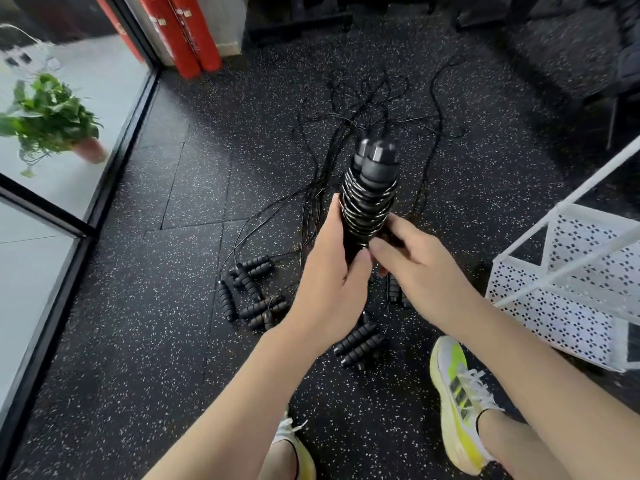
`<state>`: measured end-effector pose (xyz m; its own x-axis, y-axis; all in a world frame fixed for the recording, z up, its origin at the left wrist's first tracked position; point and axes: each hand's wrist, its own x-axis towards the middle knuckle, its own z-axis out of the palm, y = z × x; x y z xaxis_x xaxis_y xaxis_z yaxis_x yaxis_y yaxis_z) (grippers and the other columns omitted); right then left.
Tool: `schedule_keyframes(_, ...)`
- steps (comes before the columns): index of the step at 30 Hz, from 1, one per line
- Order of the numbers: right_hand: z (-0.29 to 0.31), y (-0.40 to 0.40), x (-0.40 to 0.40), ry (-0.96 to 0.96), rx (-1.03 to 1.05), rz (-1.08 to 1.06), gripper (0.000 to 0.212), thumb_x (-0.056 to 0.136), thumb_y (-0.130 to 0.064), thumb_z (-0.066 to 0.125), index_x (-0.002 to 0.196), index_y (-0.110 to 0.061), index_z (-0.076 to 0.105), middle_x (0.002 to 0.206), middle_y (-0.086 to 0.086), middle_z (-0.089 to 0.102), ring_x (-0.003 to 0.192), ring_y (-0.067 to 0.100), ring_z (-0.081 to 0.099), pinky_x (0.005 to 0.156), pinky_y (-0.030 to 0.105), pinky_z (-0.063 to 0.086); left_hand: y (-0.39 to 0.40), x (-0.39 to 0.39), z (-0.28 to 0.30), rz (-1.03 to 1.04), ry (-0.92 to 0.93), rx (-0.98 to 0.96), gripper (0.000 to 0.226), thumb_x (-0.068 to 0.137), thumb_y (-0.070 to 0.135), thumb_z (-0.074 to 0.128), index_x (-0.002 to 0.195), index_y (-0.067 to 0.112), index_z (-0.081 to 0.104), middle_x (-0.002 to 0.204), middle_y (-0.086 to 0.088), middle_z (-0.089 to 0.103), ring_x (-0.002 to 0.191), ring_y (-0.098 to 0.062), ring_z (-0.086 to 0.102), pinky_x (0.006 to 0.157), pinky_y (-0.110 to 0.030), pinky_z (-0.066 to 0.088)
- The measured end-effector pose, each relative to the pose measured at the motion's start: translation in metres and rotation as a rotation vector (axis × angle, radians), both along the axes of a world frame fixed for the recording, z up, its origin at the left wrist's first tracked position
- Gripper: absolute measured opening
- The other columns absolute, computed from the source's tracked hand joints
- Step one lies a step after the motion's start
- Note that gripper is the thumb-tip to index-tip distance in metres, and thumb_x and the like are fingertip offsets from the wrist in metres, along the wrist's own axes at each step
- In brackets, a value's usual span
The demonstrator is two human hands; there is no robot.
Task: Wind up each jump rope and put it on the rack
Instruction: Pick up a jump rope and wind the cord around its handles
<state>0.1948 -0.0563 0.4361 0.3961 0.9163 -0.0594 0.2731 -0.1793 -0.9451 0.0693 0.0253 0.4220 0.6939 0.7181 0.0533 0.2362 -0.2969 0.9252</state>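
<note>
Left hand (332,271) grip wraps the paired handles of the jump rope (369,199) below the coils, right hand (412,261) grip pinches cord at the lowest turn; advise tight, tucked last wrap before the rack (568,289) right of the grip.

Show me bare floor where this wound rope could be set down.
Bare floor lies between the glass wall and the loose handles. It is crowded ahead, where tangled cords spread, and near the shoes around another handle pair. The white rack stands right.
</note>
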Motion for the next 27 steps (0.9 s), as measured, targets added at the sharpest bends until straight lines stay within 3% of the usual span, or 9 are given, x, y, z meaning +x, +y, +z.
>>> schedule_keyframes(2, -0.003, 0.0, -0.006, -0.092, 0.008, -0.016, 0.032, 0.106, -0.027, 0.051, 0.135, -0.041, 0.053, 0.11, -0.021, 0.065, 0.097, -0.007, 0.06, 0.084, 0.021, 0.046, -0.005, 0.0, -0.003, 0.006, -0.033, -0.029, 0.078, 0.099, 0.012, 0.046, 0.165, 0.023, 0.005, 0.165, 0.01, 0.031, 0.151, -0.002, 0.027, 0.126, -0.037, 0.022)
schedule_keyframes(4, 0.0, -0.001, -0.013, -0.126, 0.018, -0.005, 0.04, 0.106, -0.026, 0.049, 0.142, -0.044, 0.045, 0.102, -0.025, 0.064, 0.088, -0.013, 0.061, 0.078, 0.011, 0.048, -0.008, 0.003, -0.002, 0.046, -0.104, -0.054, 0.07, 0.101, 0.024, 0.044, 0.164, 0.024, 0.012, 0.162, 0.009, 0.035, 0.149, -0.005, 0.031, 0.124, -0.038, 0.025)
schedule_keyframes(6, 0.003, -0.003, -0.025, -0.133, 0.002, 0.023, 0.046, 0.107, -0.024, 0.046, 0.15, -0.038, 0.037, 0.09, -0.019, 0.067, 0.074, -0.009, 0.061, 0.067, 0.007, 0.045, -0.008, 0.006, 0.003, 0.144, -0.147, -0.042, 0.047, 0.106, 0.026, 0.046, 0.151, 0.031, 0.033, 0.14, 0.015, 0.053, 0.127, 0.005, 0.049, 0.108, -0.018, 0.038)
schedule_keyframes(8, 0.003, -0.006, -0.035, -0.197, -0.02, 0.051, 0.055, 0.107, -0.025, 0.043, 0.159, -0.028, 0.024, 0.109, -0.007, 0.069, 0.086, -0.004, 0.061, 0.075, 0.007, 0.041, -0.003, 0.006, 0.007, 0.245, -0.119, -0.054, 0.03, 0.106, 0.024, 0.051, 0.136, 0.028, 0.046, 0.113, 0.021, 0.062, 0.1, 0.008, 0.059, 0.084, -0.01, 0.044)
schedule_keyframes(11, 0.003, -0.011, -0.036, -0.356, -0.021, 0.123, 0.062, 0.107, -0.024, 0.04, 0.163, -0.017, 0.012, 0.135, 0.006, 0.06, 0.111, 0.011, 0.059, 0.087, 0.009, 0.034, 0.009, 0.0, 0.009, 0.279, -0.108, -0.123, 0.015, 0.106, 0.029, 0.052, 0.119, 0.022, 0.057, 0.095, 0.019, 0.067, 0.083, 0.007, 0.061, 0.072, -0.011, 0.046)
schedule_keyframes(14, 0.004, -0.011, -0.025, -0.571, 0.086, 0.123, 0.054, 0.107, -0.019, 0.044, 0.158, -0.012, 0.03, 0.111, 0.004, 0.067, 0.092, 0.016, 0.063, 0.081, 0.023, 0.048, 0.016, -0.003, 0.014, 0.287, -0.145, -0.221, 0.023, 0.106, 0.038, 0.05, 0.115, 0.02, 0.061, 0.103, 0.009, 0.071, 0.092, 0.0, 0.064, 0.082, -0.019, 0.051)
schedule_keyframes(17, 0.0, -0.008, -0.009, -0.703, 0.227, 0.023, 0.041, 0.103, -0.027, 0.051, 0.139, -0.011, 0.06, 0.079, 0.003, 0.07, 0.064, 0.02, 0.064, 0.057, 0.042, 0.056, 0.018, -0.005, 0.009, 0.239, -0.204, -0.312, 0.035, 0.099, 0.049, 0.052, 0.117, 0.021, 0.063, 0.114, 0.0, 0.072, 0.109, -0.017, 0.065, 0.103, -0.049, 0.051)
schedule_keyframes(20, 0.0, -0.007, 0.006, -0.771, 0.353, -0.054, 0.027, 0.099, -0.029, 0.062, 0.118, -0.015, 0.076, 0.077, -0.001, 0.072, 0.063, 0.016, 0.064, 0.053, 0.037, 0.054, 0.016, -0.004, 0.007, 0.188, -0.241, -0.385, 0.035, 0.095, 0.054, 0.055, 0.114, 0.028, 0.066, 0.119, -0.002, 0.072, 0.118, -0.028, 0.064, 0.109, -0.062, 0.043)
schedule_keyframes(27, 0.006, -0.006, 0.014, -0.751, 0.463, -0.04, 0.012, 0.09, -0.017, 0.078, 0.099, -0.01, 0.081, 0.095, 0.0, 0.073, 0.083, 0.011, 0.067, 0.08, 0.019, 0.053, 0.013, -0.003, 0.009, 0.082, -0.212, -0.479, 0.041, 0.098, 0.053, 0.055, 0.123, 0.022, 0.063, 0.124, 0.001, 0.07, 0.122, -0.025, 0.061, 0.115, -0.06, 0.038)
